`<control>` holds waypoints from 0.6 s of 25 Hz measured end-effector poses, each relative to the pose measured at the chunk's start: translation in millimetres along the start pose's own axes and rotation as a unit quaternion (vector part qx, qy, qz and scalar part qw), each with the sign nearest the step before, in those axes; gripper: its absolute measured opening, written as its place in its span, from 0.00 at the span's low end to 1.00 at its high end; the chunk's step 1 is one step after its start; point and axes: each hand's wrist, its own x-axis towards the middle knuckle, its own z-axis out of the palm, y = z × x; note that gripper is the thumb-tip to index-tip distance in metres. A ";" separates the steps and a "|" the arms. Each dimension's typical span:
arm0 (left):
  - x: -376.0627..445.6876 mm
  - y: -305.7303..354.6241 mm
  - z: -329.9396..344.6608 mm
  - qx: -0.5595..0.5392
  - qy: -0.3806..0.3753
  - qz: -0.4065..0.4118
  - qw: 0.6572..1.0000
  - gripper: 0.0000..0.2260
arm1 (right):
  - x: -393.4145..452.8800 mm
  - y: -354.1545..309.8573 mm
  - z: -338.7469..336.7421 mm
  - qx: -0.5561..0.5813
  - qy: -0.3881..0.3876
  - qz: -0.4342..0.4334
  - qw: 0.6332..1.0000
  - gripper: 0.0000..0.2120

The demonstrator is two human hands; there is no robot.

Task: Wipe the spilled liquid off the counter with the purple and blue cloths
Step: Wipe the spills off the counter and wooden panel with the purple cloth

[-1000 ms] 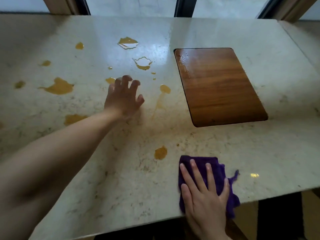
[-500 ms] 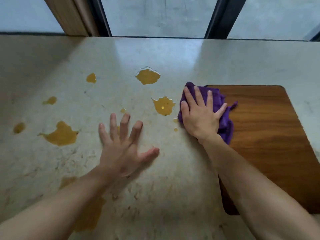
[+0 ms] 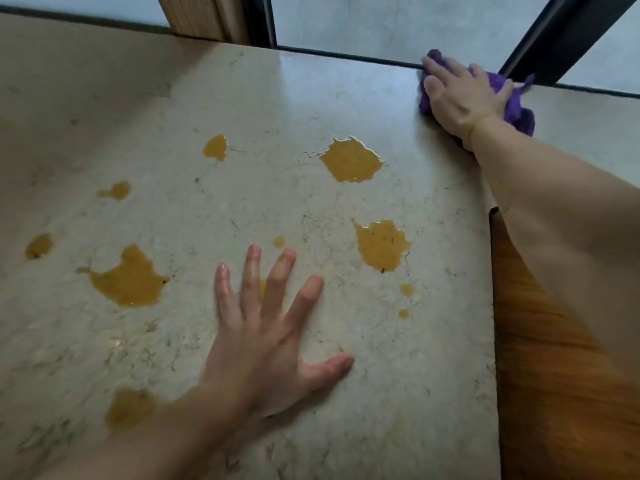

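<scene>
Crumpled purple cloth (image 3: 516, 105) pressed at the far right edge of the beige marble worktop (image 3: 242, 98).

It is largely hidden beneath the flat right hand (image 3: 457, 95). The left hand (image 3: 266, 344) is spread, holding nothing, among amber puddles (image 3: 351, 161); the wooden inset (image 3: 554, 393) is cut off.

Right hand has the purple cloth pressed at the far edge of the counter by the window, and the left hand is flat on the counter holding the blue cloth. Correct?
Not quite. The head view shows the left hand flat on the bare counter with nothing under it; no blue cloth is in view. The right hand does press the purple cloth at the far edge by the window.
</scene>
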 end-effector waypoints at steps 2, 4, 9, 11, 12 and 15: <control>-0.8 0.1 -0.7 0.001 -0.004 -0.005 1.000 0.42 | -27.3 -1.8 5.7 -0.025 -0.007 -0.058 0.998 0.25; 0.7 -0.1 -2.0 -0.006 -0.013 -0.006 1.000 0.42 | -71.2 -7.2 12.8 -0.035 -0.011 -0.096 0.995 0.23; 5.8 2.3 -4.0 -0.040 -0.007 -0.035 0.999 0.41 | -234.8 -18.1 43.2 -0.024 -0.031 -0.163 0.986 0.23; 7.5 2.3 -5.7 -0.050 0.011 -0.031 0.998 0.38 | -310.2 -20.2 58.1 -0.026 -0.007 -0.141 0.990 0.23; 2.0 2.7 -8.5 -0.056 0.022 -0.022 0.998 0.36 | -350.9 -22.3 64.3 -0.033 0.005 -0.121 0.992 0.23; -13.9 6.1 -17.8 -0.044 0.066 0.022 0.997 0.33 | -462.7 -25.6 81.5 -0.033 0.001 -0.064 0.997 0.23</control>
